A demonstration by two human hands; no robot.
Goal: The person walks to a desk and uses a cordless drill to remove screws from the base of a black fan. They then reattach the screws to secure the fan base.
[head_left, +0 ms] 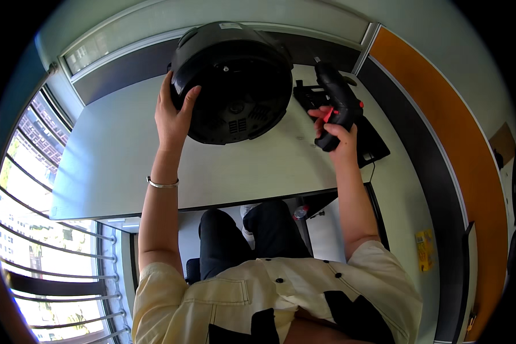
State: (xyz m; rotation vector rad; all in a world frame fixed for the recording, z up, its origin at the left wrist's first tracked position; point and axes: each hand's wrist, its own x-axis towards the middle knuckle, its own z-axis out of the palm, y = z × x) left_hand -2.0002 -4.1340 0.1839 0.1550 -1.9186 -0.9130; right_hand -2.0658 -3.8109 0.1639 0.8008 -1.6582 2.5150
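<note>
A black, round appliance that looks like an electric cooker [235, 94] is tipped over on the table, its vented underside turned toward me. My left hand [175, 114] grips its left edge, thumb on the underside and fingers round the outer wall. To the right of it, my right hand [341, 135] holds a black cordless screwdriver [339, 89] with red buttons. The tool's bit points up and away from me, apart from the cooker. A screw or metal fitting [226, 69] shows near the upper part of the underside.
Behind and below the screwdriver lies an opened black plastic tool case [375, 140]. The pale table [126, 149] has a dark front edge above my knees. A low partition [321, 49] closes off the back, an orange-topped partition [436, 103] the right, and a barred window [57, 258] the left.
</note>
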